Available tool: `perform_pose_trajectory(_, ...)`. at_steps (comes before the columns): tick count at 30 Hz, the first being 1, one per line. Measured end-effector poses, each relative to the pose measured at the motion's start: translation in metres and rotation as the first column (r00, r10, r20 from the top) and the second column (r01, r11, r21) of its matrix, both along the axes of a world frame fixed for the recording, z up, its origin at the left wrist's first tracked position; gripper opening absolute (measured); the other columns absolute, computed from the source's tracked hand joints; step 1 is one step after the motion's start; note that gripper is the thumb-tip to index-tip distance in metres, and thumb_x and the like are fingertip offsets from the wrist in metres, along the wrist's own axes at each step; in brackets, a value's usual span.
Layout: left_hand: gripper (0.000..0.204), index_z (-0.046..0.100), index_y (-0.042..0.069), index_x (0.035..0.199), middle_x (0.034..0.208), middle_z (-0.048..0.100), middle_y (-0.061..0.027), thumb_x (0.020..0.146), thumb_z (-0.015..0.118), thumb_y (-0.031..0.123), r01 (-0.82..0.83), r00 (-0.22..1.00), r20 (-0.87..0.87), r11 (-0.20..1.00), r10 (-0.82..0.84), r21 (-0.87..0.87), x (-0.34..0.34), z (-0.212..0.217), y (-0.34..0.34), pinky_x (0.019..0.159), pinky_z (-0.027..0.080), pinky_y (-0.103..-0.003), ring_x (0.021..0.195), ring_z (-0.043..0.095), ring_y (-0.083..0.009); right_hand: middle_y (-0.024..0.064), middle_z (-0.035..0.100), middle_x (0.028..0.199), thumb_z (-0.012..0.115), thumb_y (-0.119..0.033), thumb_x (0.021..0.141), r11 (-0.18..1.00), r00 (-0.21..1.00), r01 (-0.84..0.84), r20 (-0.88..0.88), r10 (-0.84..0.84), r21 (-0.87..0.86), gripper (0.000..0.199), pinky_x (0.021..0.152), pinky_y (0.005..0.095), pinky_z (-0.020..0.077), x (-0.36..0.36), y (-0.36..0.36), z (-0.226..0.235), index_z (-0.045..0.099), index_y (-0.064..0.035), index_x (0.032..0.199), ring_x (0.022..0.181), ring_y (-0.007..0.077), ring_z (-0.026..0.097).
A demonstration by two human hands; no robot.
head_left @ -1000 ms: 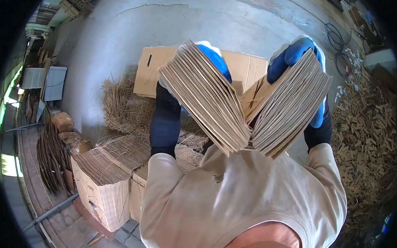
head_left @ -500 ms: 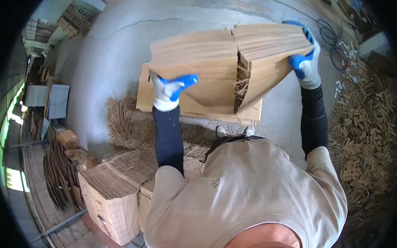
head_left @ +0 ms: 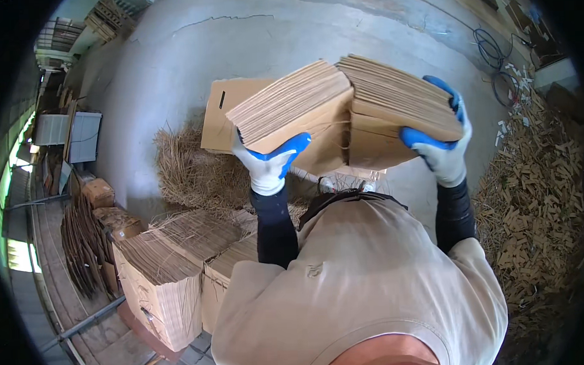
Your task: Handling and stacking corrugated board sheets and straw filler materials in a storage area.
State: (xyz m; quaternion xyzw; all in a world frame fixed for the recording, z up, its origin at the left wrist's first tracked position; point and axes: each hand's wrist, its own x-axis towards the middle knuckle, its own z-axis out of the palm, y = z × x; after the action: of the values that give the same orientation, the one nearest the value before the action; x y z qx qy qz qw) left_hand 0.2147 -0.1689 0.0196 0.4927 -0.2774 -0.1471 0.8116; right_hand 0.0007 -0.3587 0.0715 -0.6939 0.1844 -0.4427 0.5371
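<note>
Two thick bundles of brown cardboard sheets are lifted in front of me, their inner ends meeting in a shallow peak. My left hand [head_left: 270, 159], in a white and blue work glove, grips the outer end of the left cardboard stack [head_left: 292, 102]. At the far end of the right cardboard stack [head_left: 398, 98], my right hand [head_left: 443, 142] is closed round it, thumb on the near face and fingers behind. Below and behind them lies a flat cardboard sheet [head_left: 216, 124] with a dark slot; the stacks partly cover it.
Shredded cardboard strips [head_left: 185, 170] heap up left of the sheet. More cardboard stacks [head_left: 156, 258] stand at lower left. A large pile of scraps [head_left: 531, 219] covers the right side, with a coiled dark hose [head_left: 490, 50] beyond it. A white appliance-like box [head_left: 85, 143] stands far left.
Both hands have tilted the two stacks, raising their inner ends into a peak and drawing them nearer me. More of the flat sheet's slotted left end now shows.
</note>
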Motion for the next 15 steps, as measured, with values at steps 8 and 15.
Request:
perform_pose_trajectory(8, 0.092, 0.05, 0.0, 0.13, 0.118, 0.062, -0.0096, 0.052, 0.096, 0.016, 0.562, 0.821, 0.102, 0.827, -0.561, 0.026, 0.049, 0.025, 0.006, 0.091, 0.053, -0.039, 0.105, 0.062, -0.0236, 0.0187, 0.066, 0.112, 0.098, -0.036, 0.04, 0.919, 0.913, -0.385, 0.184, 0.365, 0.089, 0.106, 0.092, 0.0381, 0.0535, -0.011, -0.056, 0.002, 0.049, 0.0046, 0.125, 0.103, 0.0246, 0.066)
perform_pose_trajectory(15, 0.096, 0.039, 0.0, 0.138, 0.13, 0.056, -0.0127, 0.061, 0.092, 0.023, 0.52, 0.836, 0.112, 0.841, -0.537, 0.151, 0.063, 0.018, 0.015, 0.101, 0.048, -0.04, 0.118, 0.057, -0.0258, 0.0168, 0.065, 0.115, 0.096, -0.05, 0.045, 0.987, 0.993, -0.121, -0.004, 0.121, -0.107, 0.111, 0.095, 0.0379, 0.0517, -0.016, -0.051, 0.016, 0.045, 0.003, 0.128, 0.106, 0.0238, 0.064)
